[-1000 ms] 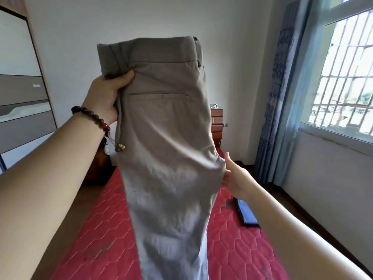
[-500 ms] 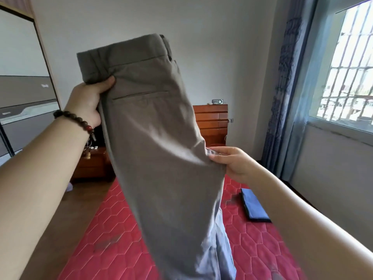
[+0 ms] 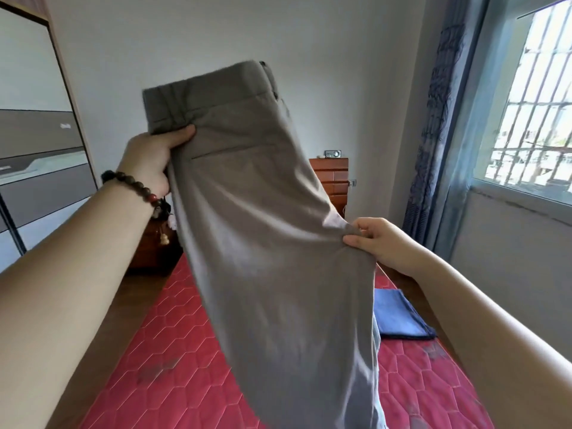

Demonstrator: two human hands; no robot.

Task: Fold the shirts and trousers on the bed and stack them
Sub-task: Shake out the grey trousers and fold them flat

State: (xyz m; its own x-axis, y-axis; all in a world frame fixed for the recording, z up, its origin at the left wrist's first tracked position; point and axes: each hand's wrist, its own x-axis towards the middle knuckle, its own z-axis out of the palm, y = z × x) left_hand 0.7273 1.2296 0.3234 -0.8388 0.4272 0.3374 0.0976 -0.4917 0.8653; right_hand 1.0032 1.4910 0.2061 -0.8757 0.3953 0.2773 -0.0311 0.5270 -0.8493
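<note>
Held up in the air over the bed [image 3: 192, 351], a pair of grey trousers [image 3: 263, 243] — waistband at the top, tilted so the left end sits lower than the right, legs hanging down out of view at the bottom edge. Gripped at the waistband's left end by the left hand [image 3: 151, 159], thumb curled over the front of the cloth, a beaded bracelet [image 3: 136, 188] round the wrist. Pinched at the right edge, about the seat seam, by the right hand [image 3: 377, 239], thumb and fingers closed on a fold of the fabric. Compared with half a second ago: waistband now further right and lower in view, tilted more steeply; left hand likewise shifted right and down, grip unchanged; right hand at much the same spot in view, with the cloth drawn out sideways into a sharper point. Back pocket slit visible below the waistband. On the red quilted mattress beneath, near its right side, a folded blue garment [image 3: 399, 317] lying flat, partly hidden behind the trousers — more of it showing than before. Beyond the bed, a wooden headboard [image 3: 332, 181] against the white wall; curtain [image 3: 433, 134] and barred window [image 3: 532, 119] at right, wardrobe [image 3: 34, 134] at left.
</note>
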